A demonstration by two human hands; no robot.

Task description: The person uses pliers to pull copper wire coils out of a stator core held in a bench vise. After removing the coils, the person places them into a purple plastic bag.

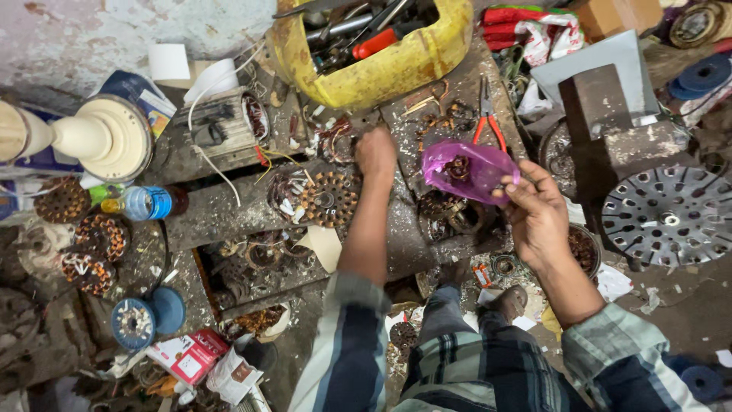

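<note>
Two hands out over the bench, and we have only the head view to go on. Our right hand (pixel 538 210) pinches a purple bag (pixel 467 171) by its right edge, thumb and fingers closed on the plastic, the bag hanging open with a dark bit of copper winding showing inside. It lies up and to the left of that hand, its long axis running roughly left to right, just below the red pliers (pixel 488 122) resting on the bench (pixel 221 210). Our left hand (pixel 375 151) is reached further forward, curled into a loose fist over scraps of winding at the bench's far edge; we cannot tell whether it has anything gripped. The bag sits just right of that fist, near but not touching, so the left hand is the free one closest to the bag's mouth. Below the left wrist lies a round stator (pixel 329 198) with copper coils. Further back, a yellow tub (pixel 396 72) full of tools.
</note>
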